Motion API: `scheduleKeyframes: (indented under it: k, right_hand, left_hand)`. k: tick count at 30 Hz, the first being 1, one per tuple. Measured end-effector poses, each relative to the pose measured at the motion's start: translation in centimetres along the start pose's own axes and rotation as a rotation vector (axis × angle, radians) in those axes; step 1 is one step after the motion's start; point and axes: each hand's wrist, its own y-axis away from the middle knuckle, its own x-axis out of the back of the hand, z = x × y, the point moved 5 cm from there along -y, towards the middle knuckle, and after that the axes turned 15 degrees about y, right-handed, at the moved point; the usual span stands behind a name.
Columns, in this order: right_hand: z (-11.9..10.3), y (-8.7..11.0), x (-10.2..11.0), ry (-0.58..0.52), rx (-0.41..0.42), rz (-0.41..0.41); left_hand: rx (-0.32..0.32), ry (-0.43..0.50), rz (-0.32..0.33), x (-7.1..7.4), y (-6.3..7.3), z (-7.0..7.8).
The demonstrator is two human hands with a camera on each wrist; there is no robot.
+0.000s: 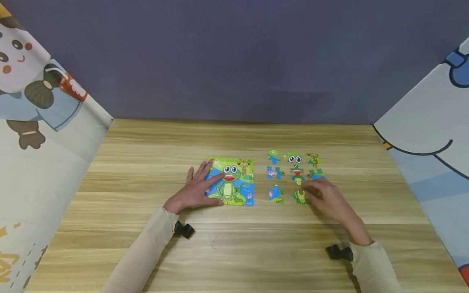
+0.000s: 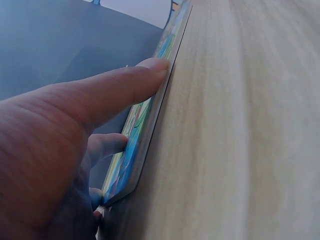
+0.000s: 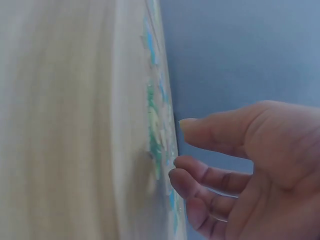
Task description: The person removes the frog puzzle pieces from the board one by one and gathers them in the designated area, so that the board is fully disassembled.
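A square frog puzzle board point(image 1: 247, 185) lies flat on the table, seen edge-on in the left wrist view point(image 2: 142, 130). My left hand point(image 1: 196, 192) rests on its left side with fingers spread, the thumb on the near edge. To the right, several loose jigsaw pieces lie apart in rough rows, among them a frog-eyes piece point(image 1: 294, 158) and a mouth piece point(image 1: 297, 172). My right hand point(image 1: 326, 199) is over the lower right of these, beside a frog-belly piece point(image 1: 299, 197). In the right wrist view its thumb and fingers point(image 3: 187, 182) are apart with nothing between them.
The wooden table point(image 1: 234, 252) runs back to a dark grey panel point(image 1: 234, 61). Cartoon-printed panels point(image 1: 73, 142) stand at the left and right sides. A black wrist strap point(image 1: 184, 230) shows at the left cuff, and another strap point(image 1: 338, 252) at the right.
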Motion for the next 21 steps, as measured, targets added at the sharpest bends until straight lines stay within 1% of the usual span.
scheduleKeyframes:
  k: [5,9,13,17,21]
  right_hand:
    - [-0.3,-0.5,0.7,-0.014,-0.002,0.021]
    - [-1.1,-1.5,0.8,-0.029,-0.001,0.021]
    - [-2.5,-2.8,0.4,-0.059,0.024,-0.005]
    - [-4.5,-4.2,-0.1,-0.119,0.053,-0.031]
    - [-6.7,-5.5,-0.7,-0.153,0.105,-0.046]
  left_hand:
    - [-0.002,0.000,0.003,0.0,0.0,-0.1]
    - [-0.001,0.004,0.005,0.0,0.0,-0.1]
    - [0.005,0.002,0.002,0.0,-0.1,-0.1]
    - [0.015,-0.007,-0.001,-0.1,-0.1,-0.1]
    - [0.015,-0.010,0.003,-0.2,-0.2,0.4]
